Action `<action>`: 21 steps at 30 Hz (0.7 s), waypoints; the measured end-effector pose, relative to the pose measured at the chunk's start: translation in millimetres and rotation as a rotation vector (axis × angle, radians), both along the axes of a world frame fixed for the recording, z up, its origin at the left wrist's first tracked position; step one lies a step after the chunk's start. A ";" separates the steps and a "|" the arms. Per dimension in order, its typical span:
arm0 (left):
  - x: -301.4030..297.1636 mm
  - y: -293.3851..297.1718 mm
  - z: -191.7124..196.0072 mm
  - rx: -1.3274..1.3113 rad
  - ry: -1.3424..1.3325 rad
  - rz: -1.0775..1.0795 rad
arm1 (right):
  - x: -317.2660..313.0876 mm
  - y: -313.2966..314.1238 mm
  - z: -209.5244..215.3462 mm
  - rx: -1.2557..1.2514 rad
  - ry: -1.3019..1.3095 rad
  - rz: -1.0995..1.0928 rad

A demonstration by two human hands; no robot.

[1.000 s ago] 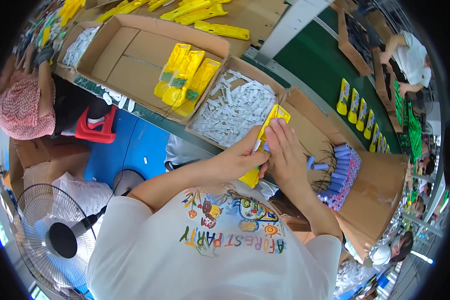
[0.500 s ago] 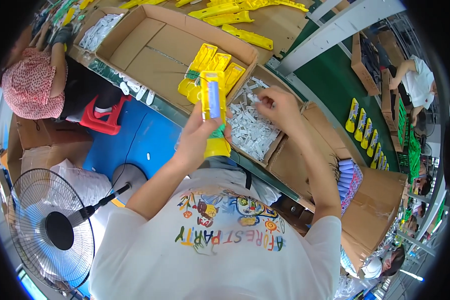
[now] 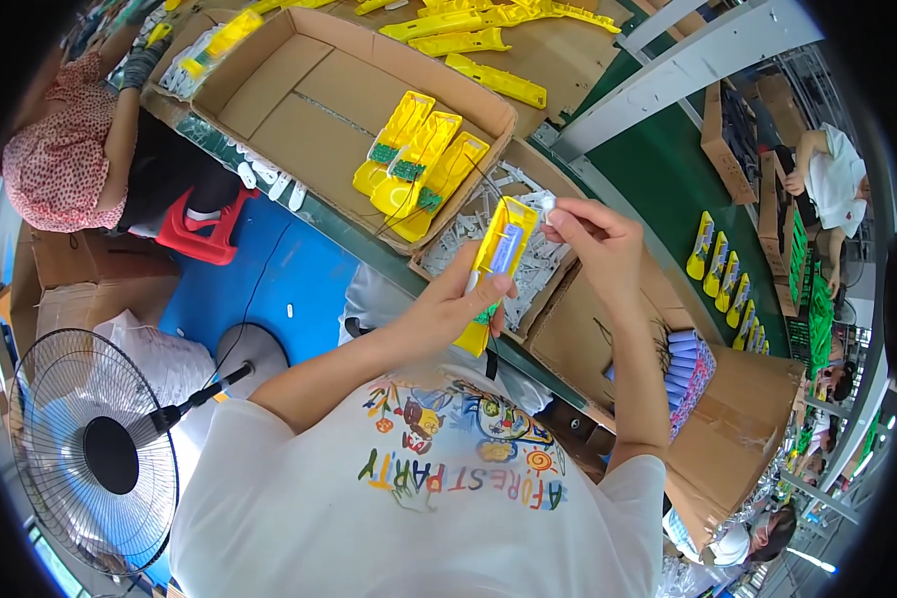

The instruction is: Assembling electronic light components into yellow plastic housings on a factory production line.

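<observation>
My left hand (image 3: 453, 304) is closed around a yellow plastic housing (image 3: 516, 211), tilted up to the right. Inside the housing lies a purple-blue cylindrical battery cell (image 3: 505, 249), and a bit of green shows by my thumb. At the housing's upper end, my right hand (image 3: 603, 244) pinches a small white plastic piece (image 3: 547, 202). Below both hands a cardboard box holds many loose white plastic parts (image 3: 548, 261). To the left, several yellow housings with green circuit boards (image 3: 419, 164) and thin dark wires are stacked in a large shallow carton (image 3: 269, 85).
Purple cells (image 3: 682, 371) stand in a box at right, beside a brown carton (image 3: 743, 404). Yellow housings (image 3: 728, 284) line the green bench. A grey metal post (image 3: 688, 78) rises at upper right. A fan (image 3: 110, 453), a red stool (image 3: 197, 229) and a seated co-worker (image 3: 60, 149) are left.
My left hand has moved right with the housing, away from the stacked housings. My right hand has come up from the white parts to the housing's upper end, holding a white piece.
</observation>
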State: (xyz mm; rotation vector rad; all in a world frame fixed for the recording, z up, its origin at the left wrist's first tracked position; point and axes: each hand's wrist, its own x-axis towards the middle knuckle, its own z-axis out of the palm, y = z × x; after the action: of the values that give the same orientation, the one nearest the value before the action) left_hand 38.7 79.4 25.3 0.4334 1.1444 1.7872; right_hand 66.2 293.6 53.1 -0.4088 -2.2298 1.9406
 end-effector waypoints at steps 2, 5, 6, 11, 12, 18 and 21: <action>0.5 2.9 -1.3 0.004 0.019 -0.007 | 0.9 -0.5 5.2 -0.036 0.000 0.032; 1.5 5.0 -4.1 -0.010 0.079 -0.025 | 4.1 -7.3 6.3 -0.076 -0.027 0.001; 2.2 5.8 -4.7 -0.029 0.118 -0.034 | 5.2 -12.2 6.5 -0.082 -0.057 -0.060; 4.9 6.4 -4.3 0.004 0.143 -0.038 | 5.7 -35.7 19.9 0.096 0.114 -0.192; 5.7 6.0 -2.6 0.036 0.141 -0.030 | 4.3 -37.3 22.5 0.290 0.153 -0.248; -50.2 3.0 11.2 -0.067 0.392 0.046 | 16.0 69.3 3.6 0.074 0.185 -0.061; -130.1 -23.7 16.1 -0.707 1.026 0.483 | -5.1 289.8 -10.8 0.888 0.279 -0.487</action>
State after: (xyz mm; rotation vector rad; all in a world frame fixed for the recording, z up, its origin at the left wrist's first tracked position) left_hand -91.4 55.7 41.4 0.6963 2.6584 1.3472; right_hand 61.2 583.4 42.4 -0.4387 -2.2439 0.6264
